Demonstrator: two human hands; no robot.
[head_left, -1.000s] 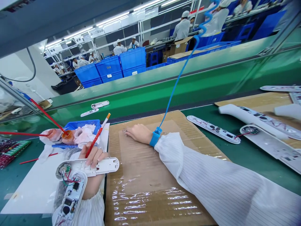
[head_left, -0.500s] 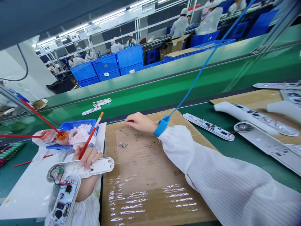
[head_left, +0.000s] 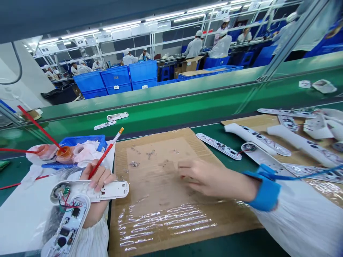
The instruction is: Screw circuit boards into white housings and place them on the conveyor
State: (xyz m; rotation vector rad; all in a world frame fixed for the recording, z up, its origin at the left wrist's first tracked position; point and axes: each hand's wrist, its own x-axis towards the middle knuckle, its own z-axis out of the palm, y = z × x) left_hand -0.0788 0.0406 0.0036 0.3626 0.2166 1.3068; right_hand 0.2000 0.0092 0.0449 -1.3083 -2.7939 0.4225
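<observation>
My left hand (head_left: pixel 100 176) is closed around a white plastic housing (head_left: pixel 115 190) and also grips a slanting red-handled brush (head_left: pixel 107 153). Wires join that housing to a second half carrying a circuit board (head_left: pixel 65 232), which hangs below at the left. Over the cardboard sheet (head_left: pixel 150 228), my right hand (head_left: pixel 198 175) has its fingers curled in and a little blurred; whatever may be between the fingertips is too small to make out. A blue wrist strap (head_left: pixel 264 187) circles that wrist. Small metal pieces, perhaps screws, lie in little piles (head_left: pixel 134 164) on the sheet.
At the left, a blue tray (head_left: pixel 100 142) holds small pots and crumpled tissue, with red sticks standing in the pots. More white housings with boards (head_left: pixel 218 145) lie at the right. A green conveyor belt (head_left: pixel 166 105) runs behind; people and blue bins (head_left: pixel 115 76) are beyond it.
My right hand has moved from the small metal pieces at the far side of the cardboard toward me and rightward. My left hand keeps its hold. The view has turned somewhat to the right.
</observation>
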